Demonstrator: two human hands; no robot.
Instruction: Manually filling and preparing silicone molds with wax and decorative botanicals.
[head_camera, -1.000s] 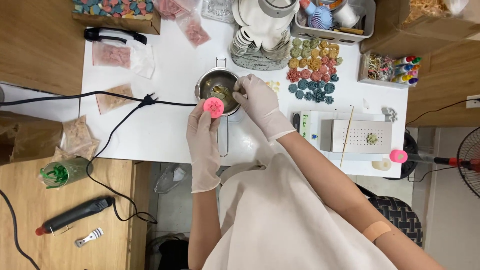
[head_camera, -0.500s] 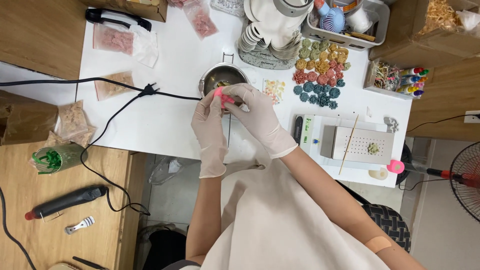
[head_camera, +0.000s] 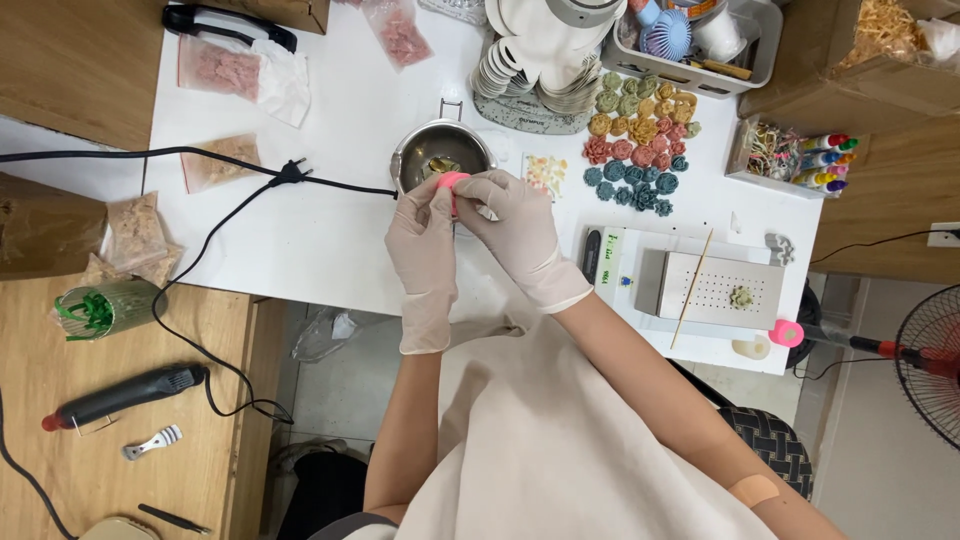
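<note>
place: small craft workshop | shown by: white table (head_camera: 330, 240) crowded with rows of coloured moulded flowers (head_camera: 640, 140), a small metal melting pot (head_camera: 440, 150), bags of pink material (head_camera: 215, 68), a perforated drying block (head_camera: 720, 292) | also seen: hot-air tool (head_camera: 120, 395) on wooden side table (head_camera: 60, 470), box of markers (head_camera: 800, 160)

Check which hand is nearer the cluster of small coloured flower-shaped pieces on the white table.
Right. The right hand sits just left of the flower-shaped pieces; the left hand is farther left, beyond the right hand.
</note>
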